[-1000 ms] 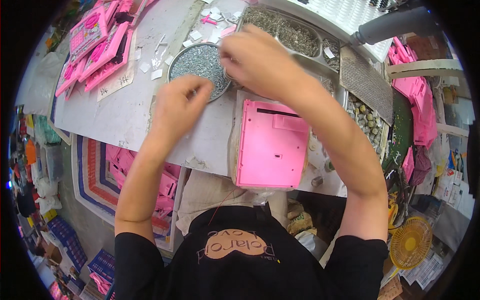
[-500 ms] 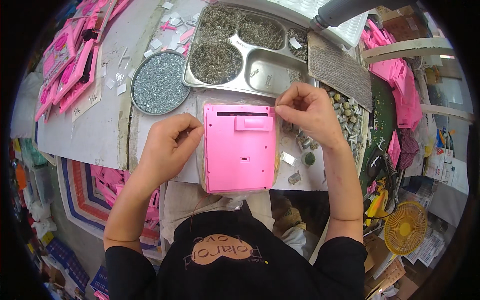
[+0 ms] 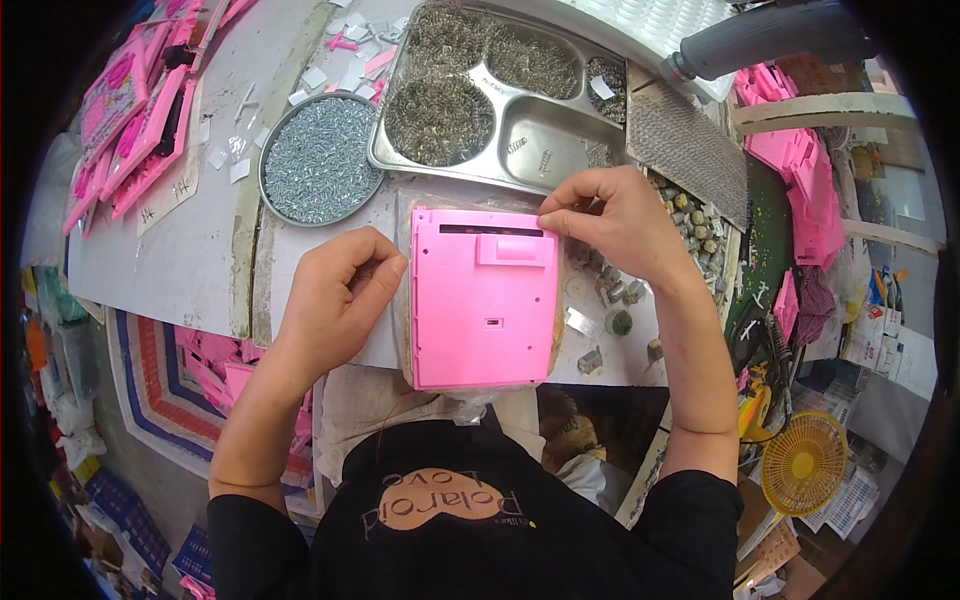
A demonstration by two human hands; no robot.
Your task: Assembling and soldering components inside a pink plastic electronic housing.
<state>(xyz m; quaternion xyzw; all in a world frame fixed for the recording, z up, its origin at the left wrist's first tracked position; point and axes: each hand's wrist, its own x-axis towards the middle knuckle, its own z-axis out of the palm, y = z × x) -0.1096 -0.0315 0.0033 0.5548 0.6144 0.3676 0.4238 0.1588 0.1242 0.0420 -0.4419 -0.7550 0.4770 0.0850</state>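
Observation:
A flat pink plastic casing (image 3: 450,320), with a dark slot near its far edge and several small holes, lies on a plastic-wrapped pad in front of me. At its far right corner my right hand (image 3: 630,225) has thumb and forefinger pinched together, touching or just over the edge. Whatever sits between those fingertips is too small to make out. My left hand (image 3: 340,290) is curled beside the casing's left edge, thumb against forefinger. Its grip hides anything it may hold. Past the casing, a round dish (image 3: 320,223) carries many small silver screws (image 3: 318,150).
A metal compartment tray (image 3: 535,115) of small springs stands behind the casing. At the upper right hangs a grey, handle-shaped tool (image 3: 770,45). Small metal motors (image 3: 620,290) lie to the right. Pink parts (image 3: 150,130) are stacked at far left; a yellow fan (image 3: 803,463) is lower right.
My right hand has shifted slightly left along the casing's far right corner, fingers still pinched. My left hand stays about where it was. The whole view has shifted a little.

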